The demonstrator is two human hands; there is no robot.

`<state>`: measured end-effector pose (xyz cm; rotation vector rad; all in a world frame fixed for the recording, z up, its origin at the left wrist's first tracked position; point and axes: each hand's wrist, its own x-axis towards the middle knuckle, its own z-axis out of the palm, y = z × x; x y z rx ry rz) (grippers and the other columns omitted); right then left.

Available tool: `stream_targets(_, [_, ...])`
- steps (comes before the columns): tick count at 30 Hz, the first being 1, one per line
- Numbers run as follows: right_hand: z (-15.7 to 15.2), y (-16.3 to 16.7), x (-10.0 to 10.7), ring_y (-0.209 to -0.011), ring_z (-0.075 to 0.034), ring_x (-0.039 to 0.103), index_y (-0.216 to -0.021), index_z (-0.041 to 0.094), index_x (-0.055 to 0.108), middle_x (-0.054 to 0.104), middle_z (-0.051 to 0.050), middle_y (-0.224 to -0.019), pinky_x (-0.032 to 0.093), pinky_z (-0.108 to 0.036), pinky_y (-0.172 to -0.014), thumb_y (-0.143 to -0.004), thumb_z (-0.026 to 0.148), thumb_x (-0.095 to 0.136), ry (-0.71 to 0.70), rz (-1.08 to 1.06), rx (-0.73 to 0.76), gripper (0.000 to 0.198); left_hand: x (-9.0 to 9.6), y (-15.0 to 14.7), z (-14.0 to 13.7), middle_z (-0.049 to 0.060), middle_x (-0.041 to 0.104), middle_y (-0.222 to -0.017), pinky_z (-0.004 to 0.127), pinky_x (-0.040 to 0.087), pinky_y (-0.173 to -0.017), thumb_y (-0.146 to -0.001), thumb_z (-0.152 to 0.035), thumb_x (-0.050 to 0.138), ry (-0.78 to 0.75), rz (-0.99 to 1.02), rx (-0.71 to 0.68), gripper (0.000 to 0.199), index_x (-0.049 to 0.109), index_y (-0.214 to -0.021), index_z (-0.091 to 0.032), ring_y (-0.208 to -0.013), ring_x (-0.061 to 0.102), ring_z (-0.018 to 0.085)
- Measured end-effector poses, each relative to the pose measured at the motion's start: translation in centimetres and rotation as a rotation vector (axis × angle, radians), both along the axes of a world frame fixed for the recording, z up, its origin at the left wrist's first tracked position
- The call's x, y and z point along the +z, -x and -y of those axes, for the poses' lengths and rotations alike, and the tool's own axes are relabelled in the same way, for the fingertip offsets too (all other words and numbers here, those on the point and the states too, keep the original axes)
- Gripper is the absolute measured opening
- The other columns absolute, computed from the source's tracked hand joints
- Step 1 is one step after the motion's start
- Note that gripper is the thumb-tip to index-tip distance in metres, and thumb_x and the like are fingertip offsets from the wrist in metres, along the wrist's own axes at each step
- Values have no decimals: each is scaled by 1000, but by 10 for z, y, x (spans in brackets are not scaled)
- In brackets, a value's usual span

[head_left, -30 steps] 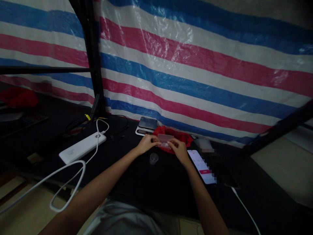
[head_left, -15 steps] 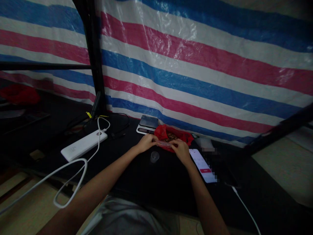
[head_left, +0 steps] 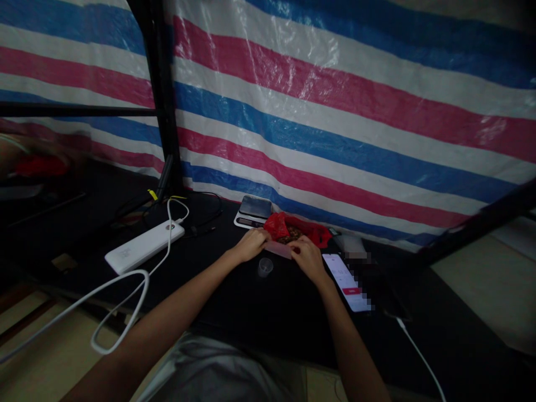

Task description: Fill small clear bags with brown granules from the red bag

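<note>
A small translucent plastic bag (head_left: 278, 250) is stretched between my two hands, just in front of an open red plastic bag (head_left: 319, 233). My left hand (head_left: 252, 244) pinches its left end, fingers closed. At the other end, the fingers of my right hand (head_left: 309, 255) are closed on it too. Inside the red bag lie small brown pieces (head_left: 295, 233), too dim to name. A small clear plastic cup (head_left: 265, 269) stands on the black table, nearer to me than the translucent bag. Behind my left hand sits a digital scale (head_left: 254, 207) with a dark top.
To the right lies a lit phone (head_left: 344, 282), with a white cable (head_left: 422, 357) farther right. A white power bank (head_left: 144, 245) with a looping cable is on the left. Striped sheeting (head_left: 314, 111) hangs behind. Another person's blurred arm (head_left: 17, 153) shows at far left.
The translucent bag has turned so that its flat face shows more, and my fingers have shifted slightly along it. At far left another person's arm has come into view over red material.
</note>
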<state>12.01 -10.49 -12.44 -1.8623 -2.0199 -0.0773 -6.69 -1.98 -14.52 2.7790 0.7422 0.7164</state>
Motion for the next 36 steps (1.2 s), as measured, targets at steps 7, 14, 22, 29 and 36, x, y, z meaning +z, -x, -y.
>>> stream_targets(7, [-1,4,-1,-79,-15,51,-81,21,63,58,-2,-79,35,-25,-71,-80,19,46,-20,-1,72,17,1,1,1,3,59,-86,27,37,-75,-81,-18,47,-49,-35,6,9,56,-84,-16,-86,50,17])
stream_targets(14, [1,8,-2,-82,-17,50,-83,20,58,60,-3,-81,33,-28,-71,-82,18,41,-72,51,93,16,9,0,5,4,58,-85,27,37,-74,-81,-15,44,-86,-42,6,10,54,-84,-16,-87,48,17])
stream_targets(22, [4,10,2,-80,-17,50,-83,21,56,59,-3,-81,36,-27,-70,-84,25,43,-126,13,118,13,12,1,10,3,55,-84,26,38,-77,-85,-22,40,-16,59,-68,13,51,-84,-15,-82,49,15])
stream_targets(29, [4,14,-1,-83,-17,48,-83,21,55,58,-2,-83,36,-27,-72,-85,22,43,-93,13,187,13,7,-2,10,3,56,-86,26,37,-78,-84,-19,40,15,50,-116,13,53,-85,-15,-85,50,15])
stream_targets(36, [3,17,-4,-85,-17,47,-81,20,55,57,-2,-85,36,-29,-74,-85,21,42,-77,45,177,13,7,-3,12,4,55,-85,26,38,-77,-85,-21,39,-20,-1,-117,14,52,-84,-15,-84,49,15])
